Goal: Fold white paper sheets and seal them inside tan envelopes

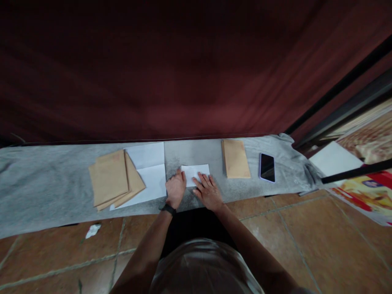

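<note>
Spreading open, your right hand [209, 193] rests on the right part of the white paper [189, 171]; your curled left hand [175, 188], grip unclear, touches its left edge.

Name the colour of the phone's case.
The case is light purple, around a dark screen; the head view shows it best.

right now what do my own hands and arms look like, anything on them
Both hands, left and right, are bare, without gloves. A dark band circles the left wrist; the right wrist has none. No sleeves show on either forearm.
</note>
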### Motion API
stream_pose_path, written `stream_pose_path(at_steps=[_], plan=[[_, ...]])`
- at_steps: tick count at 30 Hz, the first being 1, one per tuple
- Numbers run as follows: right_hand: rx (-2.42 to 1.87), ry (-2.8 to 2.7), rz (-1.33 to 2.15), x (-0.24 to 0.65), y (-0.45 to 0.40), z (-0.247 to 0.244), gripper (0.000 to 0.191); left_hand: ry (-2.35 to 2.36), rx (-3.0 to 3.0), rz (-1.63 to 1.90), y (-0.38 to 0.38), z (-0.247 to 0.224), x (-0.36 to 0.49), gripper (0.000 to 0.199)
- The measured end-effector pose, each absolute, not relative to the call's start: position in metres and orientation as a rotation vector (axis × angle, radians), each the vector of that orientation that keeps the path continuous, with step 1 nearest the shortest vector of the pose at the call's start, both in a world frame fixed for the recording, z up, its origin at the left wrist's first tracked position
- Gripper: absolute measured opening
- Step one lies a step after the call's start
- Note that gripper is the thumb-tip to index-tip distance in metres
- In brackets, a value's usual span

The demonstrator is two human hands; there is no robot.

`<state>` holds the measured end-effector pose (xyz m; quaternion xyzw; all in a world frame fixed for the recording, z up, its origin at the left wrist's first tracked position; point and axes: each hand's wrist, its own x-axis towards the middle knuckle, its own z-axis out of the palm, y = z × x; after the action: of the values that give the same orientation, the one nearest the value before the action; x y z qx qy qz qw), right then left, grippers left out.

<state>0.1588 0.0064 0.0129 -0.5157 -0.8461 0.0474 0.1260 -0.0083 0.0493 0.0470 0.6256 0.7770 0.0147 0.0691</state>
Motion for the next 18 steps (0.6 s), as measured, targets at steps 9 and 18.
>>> stream_pose_path(at_steps=[9,18], plan=[[-1.496,-2.463,0.123,0.16,0.006,0.013,0.052,2.352,1.89,0.056,0.048,0.045,-0.007,0.043],[-1.487,-2.479,0.168,0.16,0.007,0.009,0.049,1.985,2.305,0.393,0.019,0.039,0.015,0.046]])
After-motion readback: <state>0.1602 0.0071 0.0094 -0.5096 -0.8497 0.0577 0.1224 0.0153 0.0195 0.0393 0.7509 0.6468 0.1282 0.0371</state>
